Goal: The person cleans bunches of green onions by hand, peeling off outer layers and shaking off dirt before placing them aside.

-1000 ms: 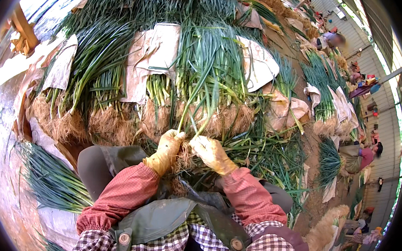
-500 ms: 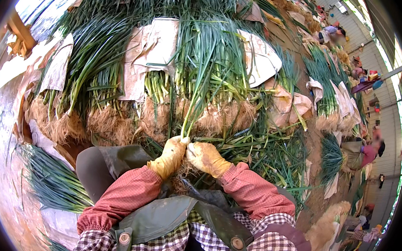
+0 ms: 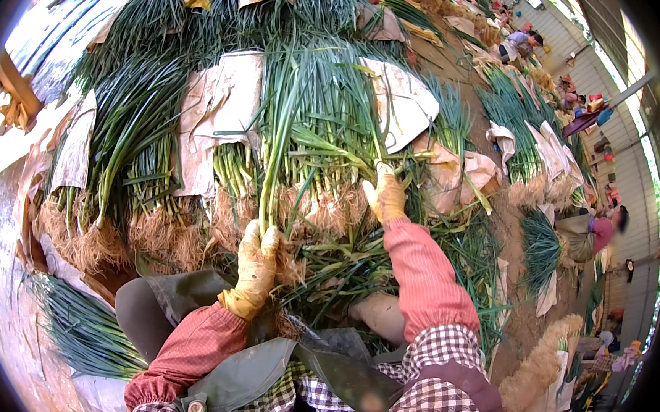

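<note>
My left hand, in a yellow glove, is closed around the pale lower ends of a few long green onions. Their leaves stretch away from me over the big heap, and tan roots hang beside the glove. My right hand, gloved alike, reaches forward to the right side of the heaped green onions. Its thumb stands apart from the fingers, and the fingertips touch the stalks there. The heap lies with its roots toward me.
Loose green leaves litter the ground before my knees. Cream sheets lie among the bunches. Another onion bunch rests at left. A wooden post stands far left. Co-workers, one a seated person, are along the right.
My hands, close together before, are now apart. The right one has left the held stalks and gone forward and right to the heap. The left has shifted slightly left with the onions.
</note>
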Available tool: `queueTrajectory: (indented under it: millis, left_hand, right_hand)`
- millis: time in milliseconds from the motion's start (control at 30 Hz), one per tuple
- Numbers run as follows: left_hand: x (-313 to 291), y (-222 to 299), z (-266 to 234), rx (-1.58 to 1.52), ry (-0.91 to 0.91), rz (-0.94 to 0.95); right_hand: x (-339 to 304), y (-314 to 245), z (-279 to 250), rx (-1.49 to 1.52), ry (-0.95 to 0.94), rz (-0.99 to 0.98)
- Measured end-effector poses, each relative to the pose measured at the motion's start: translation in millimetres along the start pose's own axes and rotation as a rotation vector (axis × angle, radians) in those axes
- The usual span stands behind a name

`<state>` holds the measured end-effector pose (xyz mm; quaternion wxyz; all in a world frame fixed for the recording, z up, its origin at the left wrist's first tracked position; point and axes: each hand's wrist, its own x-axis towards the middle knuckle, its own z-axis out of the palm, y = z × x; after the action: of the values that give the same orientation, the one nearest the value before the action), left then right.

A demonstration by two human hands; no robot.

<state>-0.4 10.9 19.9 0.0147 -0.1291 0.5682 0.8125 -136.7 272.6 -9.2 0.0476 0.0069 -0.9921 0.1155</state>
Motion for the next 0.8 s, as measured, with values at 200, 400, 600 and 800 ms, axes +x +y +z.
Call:
queueTrajectory:
  millis: [200, 400, 600, 800]
  left_hand:
    - [12, -11, -9, -0.303, 0.170, -0.316]
    - [2, -46, -20, -0.475, -0.111, -0.388]
    - [2, -57, -30, -0.081, -0.178, -0.464]
    - [-5, -39, -20, -0.209, -0.187, -0.501]
  right_hand:
    - [32, -12, 36, 0.802, -0.281, 0.199]
    - [-92, -133, 24, 1.384, -0.811, 0.462]
    - [-114, -135, 28, 0.000, -0.391, -0.457]
    - [-128, -134, -16, 1.074, -0.237, -0.176]
